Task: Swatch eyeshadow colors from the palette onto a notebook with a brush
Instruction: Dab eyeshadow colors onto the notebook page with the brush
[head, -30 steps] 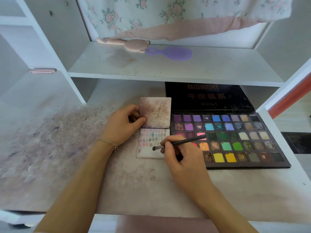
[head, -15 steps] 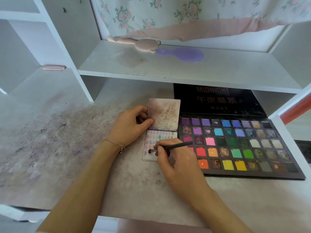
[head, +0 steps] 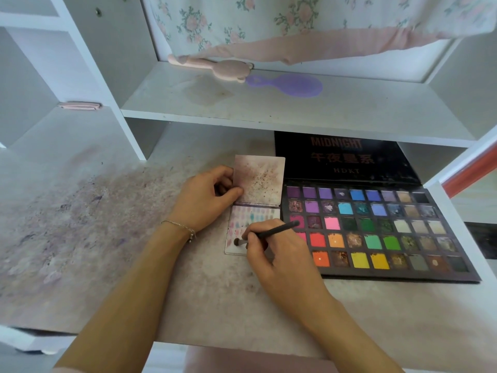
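Observation:
A small open notebook (head: 258,181) lies on the stained desk, its lower page covered with pastel swatches. My left hand (head: 207,197) holds the notebook's upper leaf at its left edge, thumb on the page. My right hand (head: 271,254) grips a thin dark brush (head: 271,232); its tip touches the lower left of the swatch page. A large open eyeshadow palette (head: 376,230) with several rows of bright pans sits right of the notebook, partly hidden by my right hand.
A white shelf (head: 269,109) overhangs the desk and carries a pink brush (head: 215,65) and a purple hairbrush (head: 287,84). Floral cloth hangs behind. A white upright (head: 107,84) stands at left. The desk top (head: 80,224) is smeared with purple powder.
The brush tip has moved down and left across the lower page. The camera has shifted slightly. My left hand stays on the notebook.

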A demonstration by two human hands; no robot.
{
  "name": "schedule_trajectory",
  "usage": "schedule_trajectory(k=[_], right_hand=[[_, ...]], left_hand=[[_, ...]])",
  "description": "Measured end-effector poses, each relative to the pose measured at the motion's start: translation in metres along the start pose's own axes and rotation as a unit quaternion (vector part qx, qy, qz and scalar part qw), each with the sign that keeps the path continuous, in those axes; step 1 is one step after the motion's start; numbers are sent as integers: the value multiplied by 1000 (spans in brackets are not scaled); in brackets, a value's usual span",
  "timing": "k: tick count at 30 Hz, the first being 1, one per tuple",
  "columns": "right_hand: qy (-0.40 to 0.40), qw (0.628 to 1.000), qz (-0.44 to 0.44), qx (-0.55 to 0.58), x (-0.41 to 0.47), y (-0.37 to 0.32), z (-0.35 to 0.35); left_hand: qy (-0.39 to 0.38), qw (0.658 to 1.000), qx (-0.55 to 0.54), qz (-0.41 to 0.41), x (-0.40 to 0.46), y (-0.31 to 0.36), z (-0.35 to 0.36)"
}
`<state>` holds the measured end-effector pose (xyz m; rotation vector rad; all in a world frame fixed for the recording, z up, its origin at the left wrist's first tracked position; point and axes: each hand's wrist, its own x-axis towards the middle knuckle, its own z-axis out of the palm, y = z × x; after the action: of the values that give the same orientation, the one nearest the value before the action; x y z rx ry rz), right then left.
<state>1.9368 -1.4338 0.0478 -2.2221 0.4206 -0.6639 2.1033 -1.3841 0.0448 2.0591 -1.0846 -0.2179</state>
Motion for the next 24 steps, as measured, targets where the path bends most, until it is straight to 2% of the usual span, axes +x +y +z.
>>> schedule_trajectory(k=[20, 24], right_hand=[[-1, 1000, 7, -3, 1, 0, -1], [-10, 999, 0, 45, -1, -1, -3]], left_hand=[[0, 1000, 8, -2, 0, 0, 0], [-2, 1000, 8, -5, 0, 0, -1]])
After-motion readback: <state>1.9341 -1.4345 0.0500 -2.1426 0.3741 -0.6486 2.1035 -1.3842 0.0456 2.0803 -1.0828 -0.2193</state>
